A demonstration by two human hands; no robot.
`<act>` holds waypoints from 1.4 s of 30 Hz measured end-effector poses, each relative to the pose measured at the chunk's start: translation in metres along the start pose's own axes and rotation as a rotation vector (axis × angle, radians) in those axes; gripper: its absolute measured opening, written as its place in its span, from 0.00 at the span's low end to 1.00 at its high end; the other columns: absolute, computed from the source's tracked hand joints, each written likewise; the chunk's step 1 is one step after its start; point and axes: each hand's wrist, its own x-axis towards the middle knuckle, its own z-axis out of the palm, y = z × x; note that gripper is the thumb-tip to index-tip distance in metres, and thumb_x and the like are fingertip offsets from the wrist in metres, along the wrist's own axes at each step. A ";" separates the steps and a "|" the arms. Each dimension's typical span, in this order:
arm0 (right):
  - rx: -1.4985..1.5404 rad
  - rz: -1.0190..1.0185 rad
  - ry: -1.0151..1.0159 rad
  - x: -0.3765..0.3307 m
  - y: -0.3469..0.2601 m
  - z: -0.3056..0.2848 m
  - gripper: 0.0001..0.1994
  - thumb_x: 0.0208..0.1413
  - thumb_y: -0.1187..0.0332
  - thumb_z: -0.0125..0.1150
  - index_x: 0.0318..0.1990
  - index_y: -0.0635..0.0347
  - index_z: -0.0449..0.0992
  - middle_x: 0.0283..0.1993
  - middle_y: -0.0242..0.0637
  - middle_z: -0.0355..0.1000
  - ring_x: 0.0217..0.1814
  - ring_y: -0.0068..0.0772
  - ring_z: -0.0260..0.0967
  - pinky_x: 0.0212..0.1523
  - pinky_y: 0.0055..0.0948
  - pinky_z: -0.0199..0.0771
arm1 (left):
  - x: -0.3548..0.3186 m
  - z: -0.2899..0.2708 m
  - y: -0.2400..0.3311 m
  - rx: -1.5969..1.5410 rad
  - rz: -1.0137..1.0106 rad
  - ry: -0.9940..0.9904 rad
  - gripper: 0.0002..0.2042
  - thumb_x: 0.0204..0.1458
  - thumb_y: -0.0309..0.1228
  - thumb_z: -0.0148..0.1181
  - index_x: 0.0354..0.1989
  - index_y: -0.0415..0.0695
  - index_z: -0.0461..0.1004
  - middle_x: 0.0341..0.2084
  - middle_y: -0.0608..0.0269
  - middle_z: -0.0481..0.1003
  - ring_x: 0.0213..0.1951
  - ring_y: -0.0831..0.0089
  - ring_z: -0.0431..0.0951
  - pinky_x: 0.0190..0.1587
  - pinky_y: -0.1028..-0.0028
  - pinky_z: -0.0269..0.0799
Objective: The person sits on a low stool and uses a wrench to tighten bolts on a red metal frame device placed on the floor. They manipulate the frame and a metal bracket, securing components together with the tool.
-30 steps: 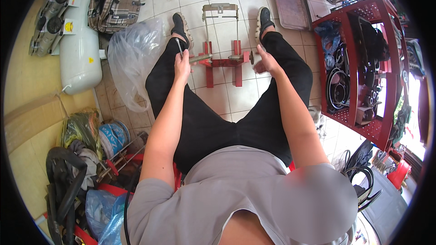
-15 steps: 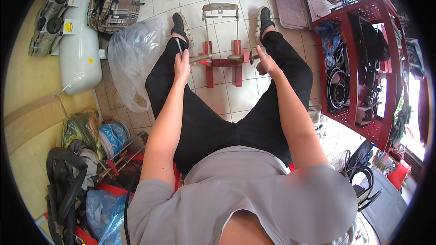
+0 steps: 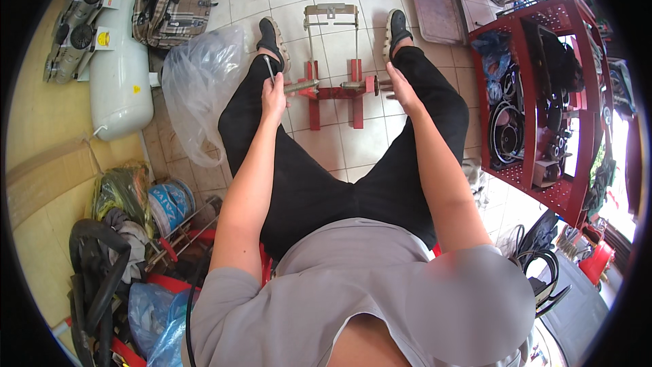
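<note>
Between my feet stands a red metal stand [image 3: 333,93], shaped like a wheel truing stand, with a silver frame [image 3: 331,10] at its far end. A ribbed metal rod [image 3: 302,86] juts from its left side, and a shorter spindle [image 3: 353,85] with a dark disc [image 3: 376,85] sits on the right. My left hand [image 3: 274,100] is closed around a slim silver wrench [image 3: 267,64] pointing away from me, right at the outer end of the ribbed rod. My right hand [image 3: 405,94] is open, its slightly blurred fingers stretched beside the disc; contact cannot be made out.
A clear plastic bag [image 3: 204,95] lies left of my leg, near a white tank [image 3: 122,61] and a plaid backpack [image 3: 180,17]. A metal tray [image 3: 438,10] is at far right. A red shelf rack [image 3: 530,170] holding wheel parts stands on the right.
My right hand has opened from curled fingers with the index raised to fingers stretched toward the disc. The left hand and the wrench stay in place.
</note>
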 end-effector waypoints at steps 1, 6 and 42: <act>0.016 -0.074 0.024 0.009 0.009 -0.002 0.45 0.49 0.31 0.36 0.63 0.61 0.49 0.38 0.55 0.70 0.34 0.42 0.71 0.35 0.36 0.71 | 0.000 0.003 0.003 -0.004 0.003 -0.012 0.21 0.57 0.48 0.42 0.43 0.40 0.63 0.35 0.61 0.74 0.26 0.77 0.75 0.19 0.80 0.67; -0.002 0.403 -0.330 -0.001 -0.005 -0.006 0.47 0.47 0.28 0.31 0.64 0.60 0.46 0.42 0.59 0.69 0.37 0.48 0.72 0.37 0.37 0.72 | 0.000 -0.004 -0.004 -0.027 0.003 0.014 0.21 0.57 0.47 0.43 0.42 0.38 0.63 0.33 0.59 0.74 0.26 0.76 0.76 0.18 0.79 0.67; -0.095 0.297 -0.249 -0.010 -0.018 -0.001 0.42 0.52 0.34 0.36 0.64 0.58 0.47 0.47 0.58 0.66 0.42 0.44 0.70 0.43 0.38 0.69 | -0.001 -0.004 -0.003 -0.022 0.012 0.017 0.21 0.57 0.48 0.42 0.41 0.38 0.63 0.32 0.60 0.74 0.25 0.76 0.75 0.19 0.78 0.67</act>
